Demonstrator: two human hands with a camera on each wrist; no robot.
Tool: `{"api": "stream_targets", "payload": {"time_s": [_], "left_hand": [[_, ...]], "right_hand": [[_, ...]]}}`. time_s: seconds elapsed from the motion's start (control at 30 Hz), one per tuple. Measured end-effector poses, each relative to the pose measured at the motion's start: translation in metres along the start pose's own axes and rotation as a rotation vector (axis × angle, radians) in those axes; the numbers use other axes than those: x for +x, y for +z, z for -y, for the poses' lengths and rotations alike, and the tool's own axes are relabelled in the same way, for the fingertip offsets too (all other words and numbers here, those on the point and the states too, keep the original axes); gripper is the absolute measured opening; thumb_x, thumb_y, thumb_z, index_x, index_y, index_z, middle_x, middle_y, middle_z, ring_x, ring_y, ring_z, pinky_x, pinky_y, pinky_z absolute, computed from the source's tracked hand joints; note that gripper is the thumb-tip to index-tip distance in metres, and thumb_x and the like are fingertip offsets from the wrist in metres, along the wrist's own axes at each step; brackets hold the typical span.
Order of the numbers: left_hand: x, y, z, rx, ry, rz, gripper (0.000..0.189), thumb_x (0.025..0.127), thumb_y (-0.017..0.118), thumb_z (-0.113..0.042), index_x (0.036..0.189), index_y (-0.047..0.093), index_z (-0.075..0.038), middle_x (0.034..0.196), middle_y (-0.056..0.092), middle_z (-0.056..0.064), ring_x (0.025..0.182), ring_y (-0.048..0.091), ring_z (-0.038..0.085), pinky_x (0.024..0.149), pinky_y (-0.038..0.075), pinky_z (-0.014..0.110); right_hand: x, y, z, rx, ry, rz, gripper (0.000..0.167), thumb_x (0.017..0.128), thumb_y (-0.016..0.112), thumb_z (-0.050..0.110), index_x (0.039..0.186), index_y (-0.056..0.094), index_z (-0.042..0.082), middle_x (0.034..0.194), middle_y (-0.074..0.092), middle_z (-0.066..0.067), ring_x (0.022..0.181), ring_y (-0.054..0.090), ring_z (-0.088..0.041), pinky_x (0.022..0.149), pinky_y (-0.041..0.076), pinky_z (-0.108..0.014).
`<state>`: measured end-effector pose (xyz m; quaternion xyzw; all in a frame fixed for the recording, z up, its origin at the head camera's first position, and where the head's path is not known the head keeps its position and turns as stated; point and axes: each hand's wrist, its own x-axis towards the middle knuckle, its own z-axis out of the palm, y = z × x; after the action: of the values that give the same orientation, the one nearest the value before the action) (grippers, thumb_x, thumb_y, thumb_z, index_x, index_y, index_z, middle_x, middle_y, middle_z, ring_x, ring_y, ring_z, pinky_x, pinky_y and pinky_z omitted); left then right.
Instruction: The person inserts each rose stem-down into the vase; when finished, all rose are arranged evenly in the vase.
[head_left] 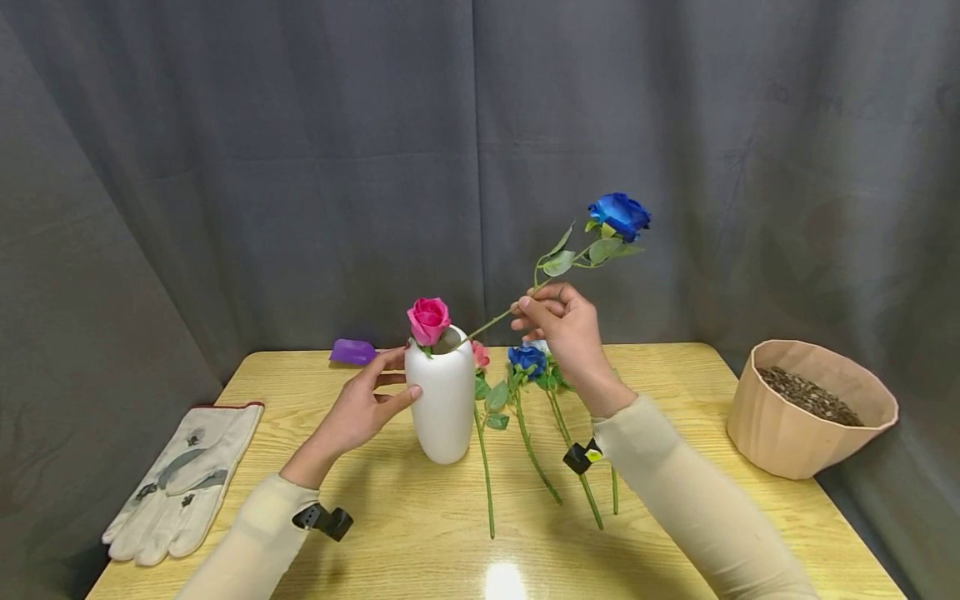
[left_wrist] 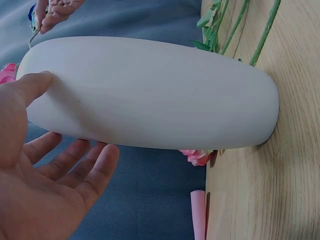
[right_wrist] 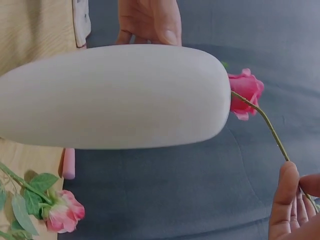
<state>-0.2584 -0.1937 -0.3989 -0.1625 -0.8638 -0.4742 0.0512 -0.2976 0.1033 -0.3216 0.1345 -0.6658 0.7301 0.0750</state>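
Note:
A tall white vase [head_left: 442,404] stands upright on the table with a pink rose [head_left: 429,321] at its mouth. My left hand [head_left: 369,406] holds the vase's left side near the top, thumb [left_wrist: 37,85] on the near face and fingers round the far side. Above and right of the vase, my right hand [head_left: 564,329] pinches the stem of a blue rose [head_left: 621,215] between thumb and fingertips. The bloom points up and right, while the bent stem [right_wrist: 272,131] slants down to the vase mouth, its lower end hidden inside.
Several roses lie right of the vase, among them a blue one [head_left: 527,360] and a pink one [head_left: 481,356]. A purple scoop [head_left: 352,352] lies behind left, work gloves [head_left: 183,483] at the left edge. A peach pot [head_left: 772,425] of dark soil stands right.

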Motion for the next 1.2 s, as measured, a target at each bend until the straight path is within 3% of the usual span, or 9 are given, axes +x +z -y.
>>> {"api": "stream_targets", "payload": {"time_s": [0.43,1.0,1.2], "left_hand": [[0.001,0.000,0.003,-0.003,0.001,0.003,0.068,0.094,0.069,-0.039,0.151,0.038,-0.019,0.143,0.053,0.015,0.128,0.058,0.040,0.100,0.052,0.054],[0.000,0.000,0.003,-0.004,-0.005,0.006,0.068,0.094,0.069,-0.040,0.151,0.038,-0.019,0.144,0.053,0.015,0.128,0.057,0.039,0.100,0.052,0.054],[-0.002,0.000,0.002,-0.008,0.001,0.009,0.068,0.095,0.068,-0.039,0.151,0.038,-0.018,0.143,0.053,0.015,0.128,0.058,0.038,0.099,0.053,0.053]], "right_hand": [[-0.001,0.021,-0.013,-0.047,0.058,0.050,0.015,0.097,0.066,0.016,0.106,0.058,0.008,0.087,0.074,0.007,0.070,0.070,-0.009,0.062,0.056,-0.025],[0.002,0.025,-0.012,-0.087,0.067,0.032,0.022,0.095,0.070,0.019,0.110,0.061,0.006,0.089,0.076,0.001,0.068,0.070,-0.016,0.060,0.056,-0.025],[0.000,0.028,-0.018,-0.103,0.061,0.060,0.023,0.094,0.070,0.019,0.111,0.062,0.005,0.089,0.076,0.001,0.068,0.069,-0.016,0.057,0.055,-0.026]]}}
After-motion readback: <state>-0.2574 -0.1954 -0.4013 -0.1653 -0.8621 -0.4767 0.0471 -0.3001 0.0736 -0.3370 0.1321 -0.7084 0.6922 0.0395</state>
